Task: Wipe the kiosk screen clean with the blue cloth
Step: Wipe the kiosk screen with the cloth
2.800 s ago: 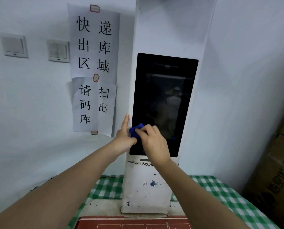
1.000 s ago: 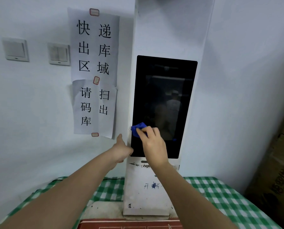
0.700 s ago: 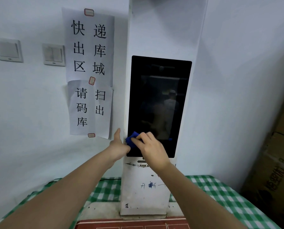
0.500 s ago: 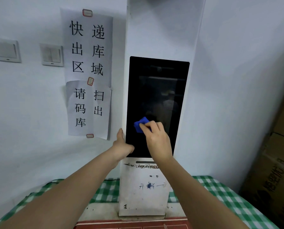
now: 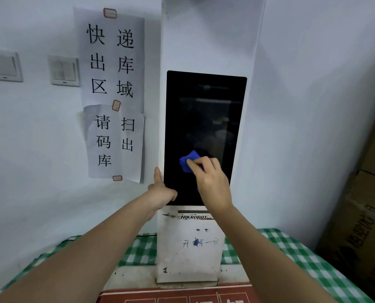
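A tall white kiosk (image 5: 206, 40) stands upright on the table with a dark, unlit screen (image 5: 204, 119) set into its front. My right hand (image 5: 212, 180) presses a small bunched blue cloth (image 5: 189, 161) against the lower middle of the screen, fingers closed on the cloth. My left hand (image 5: 161, 191) grips the kiosk's left edge at the screen's lower left corner, thumb pointing up along the side. The rest of its fingers are hidden behind the edge.
Paper signs (image 5: 113, 90) with black characters are taped to the wall left of the kiosk, beside two wall switches (image 5: 64, 71). A green checked tablecloth (image 5: 291, 248) covers the table. Cardboard boxes (image 5: 361, 226) stand at the right. A red-brown box (image 5: 182, 296) lies at the bottom edge.
My right hand has slid the blue cloth from the screen's lower left edge up and rightward toward its lower middle. My left hand stays on the kiosk's left edge.
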Demonstrator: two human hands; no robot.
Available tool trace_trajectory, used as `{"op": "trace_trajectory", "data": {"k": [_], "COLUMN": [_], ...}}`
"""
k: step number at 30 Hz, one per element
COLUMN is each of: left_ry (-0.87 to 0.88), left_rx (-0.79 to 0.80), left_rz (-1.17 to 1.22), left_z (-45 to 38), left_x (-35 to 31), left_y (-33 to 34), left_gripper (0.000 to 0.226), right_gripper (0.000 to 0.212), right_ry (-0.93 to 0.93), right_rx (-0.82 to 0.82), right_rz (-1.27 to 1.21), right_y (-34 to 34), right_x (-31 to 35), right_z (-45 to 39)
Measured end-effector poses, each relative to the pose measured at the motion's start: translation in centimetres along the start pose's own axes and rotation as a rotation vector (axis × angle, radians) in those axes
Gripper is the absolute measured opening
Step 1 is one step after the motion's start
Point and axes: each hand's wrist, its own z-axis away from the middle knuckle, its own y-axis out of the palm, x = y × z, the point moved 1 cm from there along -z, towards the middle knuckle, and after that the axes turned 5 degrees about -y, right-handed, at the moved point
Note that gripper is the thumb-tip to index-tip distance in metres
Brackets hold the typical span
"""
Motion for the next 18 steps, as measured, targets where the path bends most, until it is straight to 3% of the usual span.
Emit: {"op": "trace_trajectory", "data": {"k": [8, 14, 18], "left_ry": [0.034, 0.119, 0.097], "left_rx": [-0.003, -0.016, -0.072], "left_rz": [0.001, 0.041, 0.077], "left_z": [0.6, 1.4, 1.7], "left_x": [-0.3, -0.9, -1.3], "left_y": [-0.2, 0.6, 1.2], "left_gripper": [0.099, 0.1, 0.1], "right_gripper": [0.064, 0.056, 0.06], "right_ry": [-0.089, 0.03, 0.002], "right_rx": [0.213, 0.0, 0.022], "right_rz": [0.01, 0.004, 0.034], "right_y": [1.2, -1.0, 0.0], "right_x": [-0.3, -1.8, -2.4], "right_z": [3.8, 1.1, 2.5]}}
